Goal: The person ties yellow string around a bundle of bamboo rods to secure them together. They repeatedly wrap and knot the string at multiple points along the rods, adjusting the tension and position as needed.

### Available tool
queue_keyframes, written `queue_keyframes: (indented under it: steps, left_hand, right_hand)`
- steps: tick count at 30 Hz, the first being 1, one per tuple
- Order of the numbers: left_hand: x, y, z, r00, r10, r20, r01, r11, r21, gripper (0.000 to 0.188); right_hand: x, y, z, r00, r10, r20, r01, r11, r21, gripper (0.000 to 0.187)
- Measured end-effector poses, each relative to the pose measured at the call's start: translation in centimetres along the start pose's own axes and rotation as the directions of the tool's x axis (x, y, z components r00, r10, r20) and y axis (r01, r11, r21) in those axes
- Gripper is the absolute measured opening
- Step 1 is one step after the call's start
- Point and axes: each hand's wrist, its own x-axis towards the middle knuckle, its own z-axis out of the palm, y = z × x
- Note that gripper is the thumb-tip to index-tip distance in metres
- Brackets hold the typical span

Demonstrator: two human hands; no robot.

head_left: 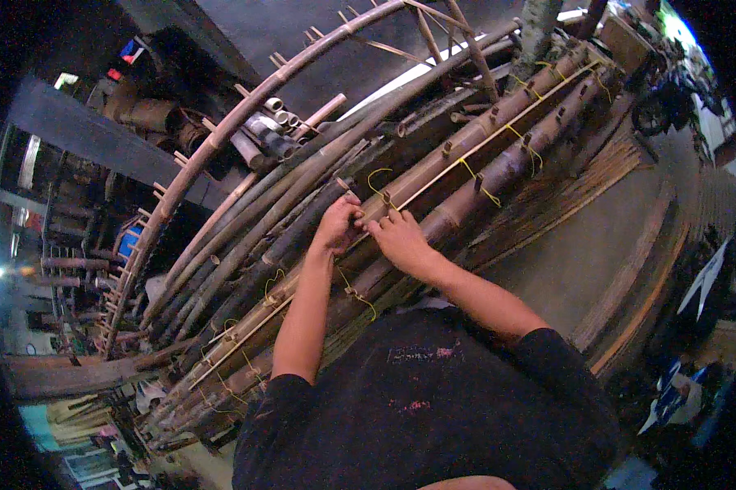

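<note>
Two thick brown bamboo poles (446, 214) run side by side, slanting from lower left to upper right. A thin pale strip (441, 178) lies lengthwise along them, with yellow cords (481, 184) looped round it at intervals beside short wooden pegs (446, 149). My left hand (340, 224) is closed over the far pole, its fingertips pinched together. Close beside it, my right hand (402, 243) bends its fingers down at the strip, thumb toward the left hand. One yellow cord loop (376, 175) curls up just beyond the fingers. Whatever the fingertips pinch is too small to make out.
Several long curved poles (303, 184) are stacked beyond my hands. A large curved bamboo piece with pegs (258, 100) arches over them. Short cut tubes (266, 135) lie behind. At right are a bundle of thin sticks (576, 192) and bare floor (580, 253).
</note>
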Motion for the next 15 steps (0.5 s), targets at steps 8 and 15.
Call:
queue_keyframes:
  steps: [8,15]
  left_hand:
    - [-1.4,-0.5,4.1,0.838,0.537,0.097,-0.42,0.521,0.743,0.017]
    - [-2.6,-0.9,5.8,0.904,0.402,-0.149,0.039,0.27,0.962,0.028]
  right_hand:
    - [2.3,5.0,0.2,0.978,0.051,-0.201,-0.018,0.987,0.163,0.021]
    - [0.4,8.6,0.4,0.87,0.493,-0.031,-0.287,0.555,0.781,0.021]
